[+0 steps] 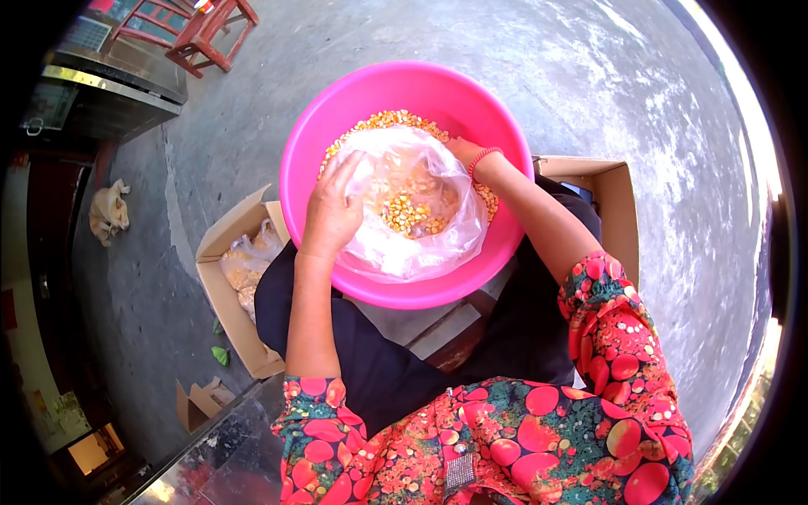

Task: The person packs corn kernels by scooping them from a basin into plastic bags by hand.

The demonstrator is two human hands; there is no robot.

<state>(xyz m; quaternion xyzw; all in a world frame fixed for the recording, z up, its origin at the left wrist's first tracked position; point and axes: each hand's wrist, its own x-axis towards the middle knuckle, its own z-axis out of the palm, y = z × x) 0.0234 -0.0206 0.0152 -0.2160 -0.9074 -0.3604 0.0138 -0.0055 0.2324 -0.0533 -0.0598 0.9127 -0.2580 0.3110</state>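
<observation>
A large pink basin (404, 295) rests over my lap with loose corn kernels (402, 120) along its far side. Inside it lies a clear plastic bag (396, 252), its mouth spread wide, with some kernels at the bottom. My left hand (334, 206) is at the bag's left rim, fingers spread and resting against the plastic. At the bag's upper right is my right hand (465, 153), with a red bead bracelet on the wrist; its fingers are mostly hidden behind the bag and among the kernels.
A cardboard box (220, 286) holding bagged kernels (248, 269) stands left of my legs, another box (621, 198) to the right. A red wooden chair (206, 38) is at the upper left. A dog (108, 212) lies on the floor at the far left.
</observation>
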